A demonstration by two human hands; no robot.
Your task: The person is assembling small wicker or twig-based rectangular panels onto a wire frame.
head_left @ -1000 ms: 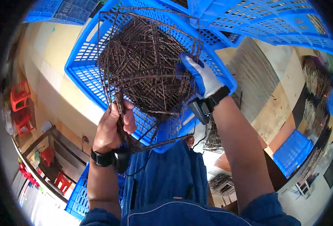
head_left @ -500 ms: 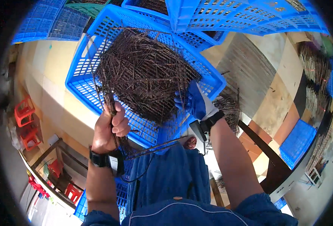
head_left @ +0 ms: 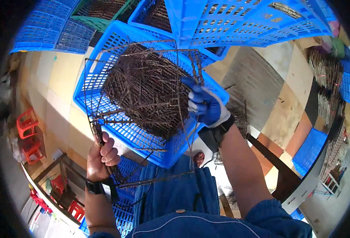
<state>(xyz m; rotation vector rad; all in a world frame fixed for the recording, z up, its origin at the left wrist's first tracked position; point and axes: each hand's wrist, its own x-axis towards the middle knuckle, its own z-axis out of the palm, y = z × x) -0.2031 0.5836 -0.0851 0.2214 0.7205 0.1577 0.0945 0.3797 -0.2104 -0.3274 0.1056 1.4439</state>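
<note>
My bare left hand is closed round the thick, crusted handle of a dark wire frame. The box-like frame is tilted above a blue plastic basket, its thin bars crossing in front of the contents. Inside the basket lies a heap of dark, rough, thin sticks. My right hand, in a blue and white glove, is over the basket's right side. Its fingers curl against the frame's right-hand bars; the glove partly hides where they grip. Both wrists wear dark straps with small devices.
More blue crates stand beyond the basket, beside a green crate. Red stools are at the left. Bundles of sticks lie at the far right, near a blue crate stack. A dark beam runs at my right.
The wire frame has shifted and tilted, showing more of its bars. My left hand has moved left and nearer to me with the handle. My right hand remains beside the frame's right-hand bars.
</note>
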